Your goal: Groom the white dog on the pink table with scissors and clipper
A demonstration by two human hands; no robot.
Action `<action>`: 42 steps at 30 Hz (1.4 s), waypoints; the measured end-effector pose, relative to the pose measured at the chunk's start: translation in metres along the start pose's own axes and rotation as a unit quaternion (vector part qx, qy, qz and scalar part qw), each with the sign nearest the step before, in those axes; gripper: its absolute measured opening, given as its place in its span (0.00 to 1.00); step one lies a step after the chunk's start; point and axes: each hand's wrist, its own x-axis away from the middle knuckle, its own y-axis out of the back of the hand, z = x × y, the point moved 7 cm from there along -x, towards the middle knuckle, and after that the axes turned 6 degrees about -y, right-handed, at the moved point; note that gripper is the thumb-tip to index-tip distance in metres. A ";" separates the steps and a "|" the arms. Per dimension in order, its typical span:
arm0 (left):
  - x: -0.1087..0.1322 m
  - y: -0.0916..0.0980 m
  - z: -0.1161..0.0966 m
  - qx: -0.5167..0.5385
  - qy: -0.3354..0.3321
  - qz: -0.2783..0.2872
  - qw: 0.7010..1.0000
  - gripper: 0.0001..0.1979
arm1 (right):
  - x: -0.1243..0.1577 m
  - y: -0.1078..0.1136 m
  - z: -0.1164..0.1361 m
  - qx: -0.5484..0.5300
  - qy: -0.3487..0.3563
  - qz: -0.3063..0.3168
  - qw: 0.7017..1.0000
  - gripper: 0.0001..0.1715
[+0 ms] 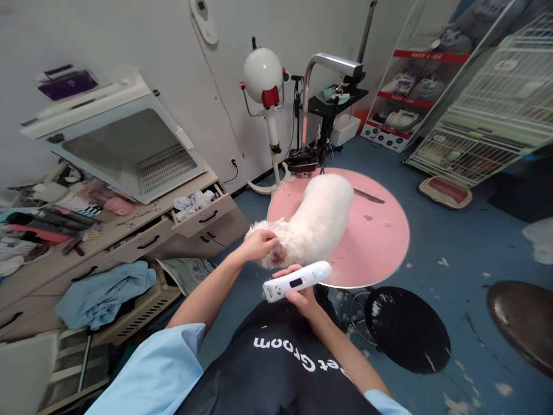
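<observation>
A white dog (324,210) stands on a round pink grooming table (380,242), its head toward the near left edge. My left hand (258,244) is closed on the dog's ear at the side of its head, and a reddish-brown patch shows beside the fingertips. In my right hand (305,300) is a white hair clipper (298,280), gripped round its body with a blue light lit at one end. The clipper is just below the dog's head, its blade end pointing left and apart from the coat.
A metal grooming arm (328,60) rises behind the dog, and a comb (368,196) lies on the table. Black stools (408,328) stand at right. Open drawers (205,214) and a cabinet dryer (129,150) are left. Wire cages (475,150) stand far right.
</observation>
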 end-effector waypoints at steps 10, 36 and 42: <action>-0.019 0.014 -0.003 0.001 -0.045 0.033 0.998 0.13 | -0.027 -0.011 0.008 0.112 0.031 0.045 0.992 0.22; -0.035 0.020 0.013 0.006 -0.084 0.003 0.996 0.12 | -0.020 0.008 0.034 0.307 0.161 -0.103 0.933 0.26; -0.036 0.022 0.011 0.014 -0.083 0.003 0.996 0.13 | -0.031 0.006 0.025 0.319 0.194 -0.138 0.917 0.29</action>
